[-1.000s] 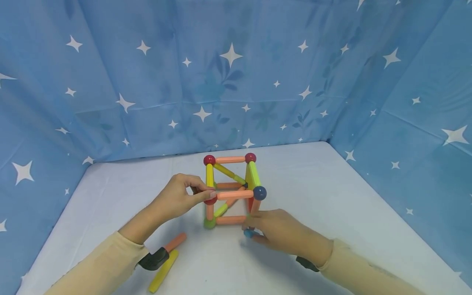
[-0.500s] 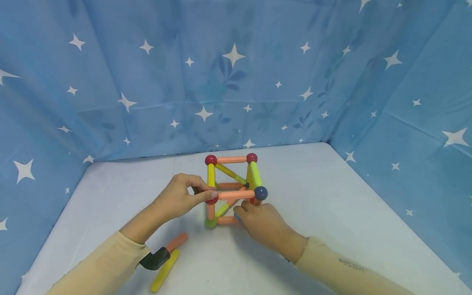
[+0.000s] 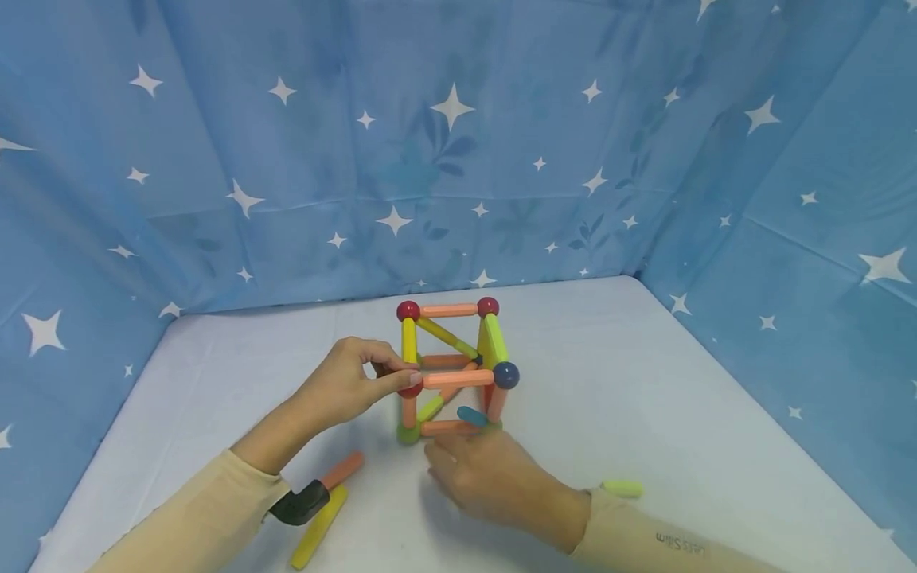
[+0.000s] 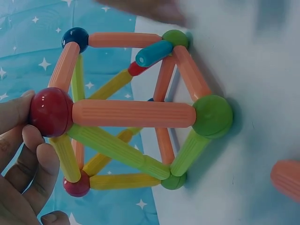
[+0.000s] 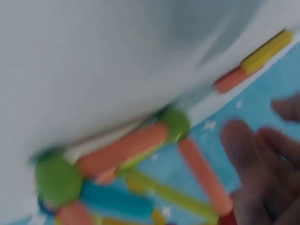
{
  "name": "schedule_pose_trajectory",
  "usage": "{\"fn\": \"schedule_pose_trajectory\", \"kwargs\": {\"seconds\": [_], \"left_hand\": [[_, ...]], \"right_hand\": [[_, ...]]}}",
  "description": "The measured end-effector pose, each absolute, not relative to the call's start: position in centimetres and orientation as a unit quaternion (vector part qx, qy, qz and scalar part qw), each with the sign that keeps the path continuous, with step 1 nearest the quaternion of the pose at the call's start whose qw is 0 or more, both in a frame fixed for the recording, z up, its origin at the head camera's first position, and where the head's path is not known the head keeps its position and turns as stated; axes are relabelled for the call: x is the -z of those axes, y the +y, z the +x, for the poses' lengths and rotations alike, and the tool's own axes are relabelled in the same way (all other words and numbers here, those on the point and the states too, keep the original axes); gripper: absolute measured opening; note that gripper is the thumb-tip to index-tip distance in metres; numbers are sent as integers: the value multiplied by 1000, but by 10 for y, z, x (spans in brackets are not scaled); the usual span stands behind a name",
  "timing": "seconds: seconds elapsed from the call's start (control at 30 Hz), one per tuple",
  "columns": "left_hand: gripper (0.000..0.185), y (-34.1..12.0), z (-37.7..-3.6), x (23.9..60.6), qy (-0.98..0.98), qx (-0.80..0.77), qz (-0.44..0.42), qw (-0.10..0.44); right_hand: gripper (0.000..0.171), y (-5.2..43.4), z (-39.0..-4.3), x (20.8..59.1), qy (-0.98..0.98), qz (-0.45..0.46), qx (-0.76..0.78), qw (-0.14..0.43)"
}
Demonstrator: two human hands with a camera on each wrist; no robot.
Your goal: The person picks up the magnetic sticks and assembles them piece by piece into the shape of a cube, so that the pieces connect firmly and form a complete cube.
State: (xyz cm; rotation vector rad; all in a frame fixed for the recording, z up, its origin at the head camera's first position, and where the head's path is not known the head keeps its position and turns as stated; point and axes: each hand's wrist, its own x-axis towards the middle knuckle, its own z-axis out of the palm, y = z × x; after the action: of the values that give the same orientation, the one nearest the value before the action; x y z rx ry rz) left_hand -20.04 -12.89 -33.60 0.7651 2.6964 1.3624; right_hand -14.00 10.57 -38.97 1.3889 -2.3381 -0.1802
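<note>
A cube-like frame of magnetic sticks and balls stands on the table. My left hand [image 3: 358, 380] pinches its front upper left red ball [image 4: 51, 112] between thumb and fingertips. A salmon stick [image 3: 458, 380] runs from there to the dark blue ball [image 3: 505, 375]. At the front lower right corner, a short blue stick [image 4: 154, 53] slants inward from the green ball [image 4: 176, 39], its other end free. My right hand [image 3: 494, 481] is just in front of that corner, fingers loosely bent and holding nothing; the right wrist view is blurred.
Left of the frame, a salmon stick [image 3: 344, 470] and a yellow stick [image 3: 318, 527] lie on the white table [image 3: 688, 398], close to my left wrist. A lime stick [image 3: 622, 488] lies beside my right sleeve. A blue star-patterned curtain [image 3: 458, 159] surrounds the back and sides.
My right hand brought the blue stick to the front lower right corner, let go and drew back toward me. The lime stick came into view beside the sleeve. My left hand stayed put.
</note>
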Motion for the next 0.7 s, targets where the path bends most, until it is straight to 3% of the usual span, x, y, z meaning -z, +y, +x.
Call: {"fn": "schedule_pose_trajectory", "kwargs": {"seconds": [0.13, 0.33, 0.53, 0.7], "left_hand": [[8, -130, -201, 335, 864, -433, 255, 15], [8, -132, -202, 336, 864, -430, 262, 17], [9, -134, -202, 335, 865, -430, 260, 16], [9, -135, -203, 335, 863, -431, 261, 18]], "right_hand": [[23, 86, -130, 395, -813, 564, 48, 141], [46, 61, -137, 409, -822, 567, 40, 35], [63, 42, -146, 421, -818, 573, 54, 23], [60, 36, -149, 424, -827, 558, 64, 42]]}}
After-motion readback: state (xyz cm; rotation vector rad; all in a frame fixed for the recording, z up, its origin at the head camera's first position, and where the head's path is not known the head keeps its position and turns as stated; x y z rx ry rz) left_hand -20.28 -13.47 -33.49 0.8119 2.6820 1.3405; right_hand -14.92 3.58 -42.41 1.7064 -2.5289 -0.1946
